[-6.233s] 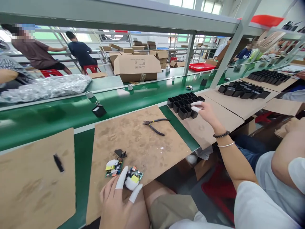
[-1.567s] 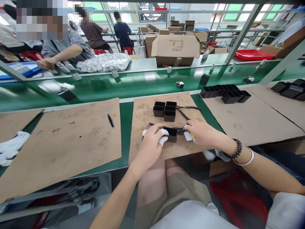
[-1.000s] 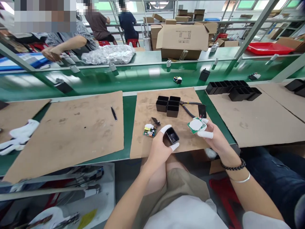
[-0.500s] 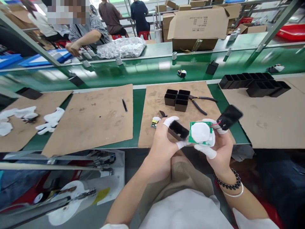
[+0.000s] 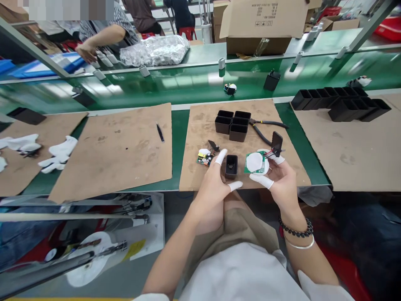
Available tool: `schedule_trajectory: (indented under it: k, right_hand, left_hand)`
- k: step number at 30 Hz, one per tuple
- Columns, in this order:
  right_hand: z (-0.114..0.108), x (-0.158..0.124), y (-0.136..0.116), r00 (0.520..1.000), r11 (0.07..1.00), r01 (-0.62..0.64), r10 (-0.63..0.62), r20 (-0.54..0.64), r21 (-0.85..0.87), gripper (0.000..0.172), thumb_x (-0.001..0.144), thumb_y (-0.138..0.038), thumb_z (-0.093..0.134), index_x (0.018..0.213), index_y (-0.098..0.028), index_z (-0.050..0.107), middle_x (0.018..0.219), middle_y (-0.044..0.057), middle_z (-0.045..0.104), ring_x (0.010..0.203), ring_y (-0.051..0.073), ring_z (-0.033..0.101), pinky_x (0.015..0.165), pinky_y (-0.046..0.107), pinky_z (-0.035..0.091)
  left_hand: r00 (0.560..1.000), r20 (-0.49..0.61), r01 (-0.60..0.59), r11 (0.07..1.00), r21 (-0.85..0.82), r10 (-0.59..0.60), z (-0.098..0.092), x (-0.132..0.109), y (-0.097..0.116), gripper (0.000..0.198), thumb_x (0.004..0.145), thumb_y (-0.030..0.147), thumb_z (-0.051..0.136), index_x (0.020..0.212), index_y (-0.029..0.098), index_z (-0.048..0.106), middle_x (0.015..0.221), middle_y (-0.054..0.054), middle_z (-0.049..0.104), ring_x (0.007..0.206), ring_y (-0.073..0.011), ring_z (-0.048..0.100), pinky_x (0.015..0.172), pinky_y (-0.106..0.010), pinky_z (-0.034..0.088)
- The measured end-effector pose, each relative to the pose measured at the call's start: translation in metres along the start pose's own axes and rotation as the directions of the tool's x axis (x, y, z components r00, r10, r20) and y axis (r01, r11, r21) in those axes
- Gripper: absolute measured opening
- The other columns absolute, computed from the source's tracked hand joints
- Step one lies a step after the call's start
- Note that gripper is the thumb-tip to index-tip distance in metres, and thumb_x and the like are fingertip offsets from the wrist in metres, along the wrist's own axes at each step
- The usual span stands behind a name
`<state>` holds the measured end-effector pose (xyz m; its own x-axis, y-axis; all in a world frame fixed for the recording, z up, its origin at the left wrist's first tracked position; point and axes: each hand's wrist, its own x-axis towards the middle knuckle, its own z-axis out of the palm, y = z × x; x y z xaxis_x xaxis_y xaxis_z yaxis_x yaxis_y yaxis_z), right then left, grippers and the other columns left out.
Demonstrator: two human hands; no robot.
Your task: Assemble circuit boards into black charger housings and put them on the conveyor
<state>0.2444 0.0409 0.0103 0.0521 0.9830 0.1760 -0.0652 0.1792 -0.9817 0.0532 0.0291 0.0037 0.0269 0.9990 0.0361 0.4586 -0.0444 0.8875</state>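
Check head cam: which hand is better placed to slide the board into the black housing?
Right, probably. The right hand already pinches the green board, its underside showing, beside the black housing. The left hand grips that housing, opening up, so it looks suited to steadying.

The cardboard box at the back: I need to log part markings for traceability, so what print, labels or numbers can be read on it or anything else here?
Cardboard box: dark print lines and handling symbols, too small and blurred to read.
Circuit board in the right hand: no legible marking.
Black housing in the left hand: none visible.
Yellow label under the bench: blurred, unreadable.
Nothing else bears readable text.
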Motion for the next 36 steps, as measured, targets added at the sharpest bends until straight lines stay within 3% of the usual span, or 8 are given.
schedule_trajectory:
  k: [2, 5, 8, 12, 15, 24, 36]
  right_hand:
    - [0.004, 0.002, 0.0, 0.996, 0.997, 0.073, -0.072, 0.047, -0.026, 0.059, 0.066, -0.033, 0.096, 0.118, -0.023, 0.07, 0.123, 0.009, 0.078, 0.113, 0.027, 0.075, 0.101, 0.044, 0.063]
    - [0.012, 0.001, -0.003, 0.961, 0.95, 0.273, -0.262, 0.093, -0.149, 0.046, 0.073, -0.034, 0.092, 0.113, -0.022, 0.073, 0.12, 0.01, 0.078, 0.111, 0.029, 0.075, 0.102, 0.047, 0.062]
    - [0.015, -0.002, -0.008, 0.903, 0.871, 0.429, -0.402, 0.154, -0.241, 0.039, 0.078, -0.026, 0.085, 0.115, -0.024, 0.074, 0.123, 0.01, 0.077, 0.116, 0.031, 0.073, 0.103, 0.048, 0.061]
    - [0.014, -0.008, -0.02, 0.856, 0.828, 0.515, -0.485, 0.18, -0.221, 0.047, 0.077, -0.014, 0.082, 0.12, -0.026, 0.071, 0.123, 0.009, 0.075, 0.114, 0.03, 0.073, 0.097, 0.047, 0.063]
    - [0.013, -0.01, -0.027, 0.852, 0.826, 0.521, -0.49, 0.185, -0.214, 0.05, 0.077, -0.013, 0.082, 0.124, -0.028, 0.07, 0.125, 0.009, 0.074, 0.115, 0.03, 0.072, 0.098, 0.048, 0.062]
    - [0.011, -0.007, -0.037, 0.87, 0.841, 0.485, -0.437, 0.229, -0.24, 0.039, 0.08, -0.018, 0.082, 0.116, -0.027, 0.071, 0.126, 0.009, 0.075, 0.12, 0.031, 0.071, 0.102, 0.048, 0.062]
    - [0.014, -0.008, -0.031, 0.89, 0.857, 0.448, -0.4, 0.22, -0.254, 0.039, 0.08, -0.018, 0.081, 0.116, -0.027, 0.071, 0.128, 0.009, 0.074, 0.118, 0.03, 0.071, 0.1, 0.046, 0.063]
  left_hand:
    - [1.0, 0.016, -0.013, 0.999, -0.038, 0.013, -0.006, 0.005, 0.0, 0.078, 0.071, 0.018, 0.088, 0.143, 0.023, 0.058, 0.131, -0.011, 0.068, 0.088, -0.0214, 0.07, 0.082, -0.039, 0.062]
    - [0.991, -0.068, -0.12, 0.992, -0.046, 0.116, -0.011, 0.007, 0.008, 0.067, 0.07, 0.011, 0.083, 0.133, 0.022, 0.063, 0.125, -0.007, 0.071, 0.066, -0.0111, 0.059, 0.066, -0.031, 0.058]
    - [0.958, -0.136, -0.259, 0.965, -0.029, 0.253, -0.014, 0.001, 0.021, 0.068, 0.069, 0.002, 0.073, 0.132, 0.025, 0.062, 0.129, -0.006, 0.069, 0.071, -0.0104, 0.061, 0.064, -0.026, 0.056]
    - [0.913, -0.163, -0.375, 0.927, 0.022, 0.373, -0.019, -0.006, 0.034, 0.071, 0.065, -0.004, 0.062, 0.13, 0.024, 0.062, 0.129, -0.005, 0.067, 0.077, -0.0109, 0.064, 0.064, -0.024, 0.055]
    - [0.902, -0.164, -0.397, 0.917, 0.046, 0.399, -0.021, -0.008, 0.038, 0.068, 0.067, -0.002, 0.062, 0.13, 0.024, 0.062, 0.128, -0.005, 0.066, 0.071, -0.0089, 0.06, 0.062, -0.024, 0.054]
    - [0.887, -0.167, -0.429, 0.902, 0.04, 0.43, -0.019, -0.008, 0.038, 0.063, 0.073, 0.001, 0.065, 0.131, 0.024, 0.061, 0.127, -0.004, 0.065, 0.061, -0.0055, 0.05, 0.06, -0.024, 0.052]
    - [0.88, -0.165, -0.437, 0.895, 0.087, 0.445, -0.017, -0.007, 0.033, 0.065, 0.073, 0.002, 0.066, 0.133, 0.025, 0.06, 0.13, -0.006, 0.066, 0.062, -0.0069, 0.05, 0.066, -0.027, 0.054]
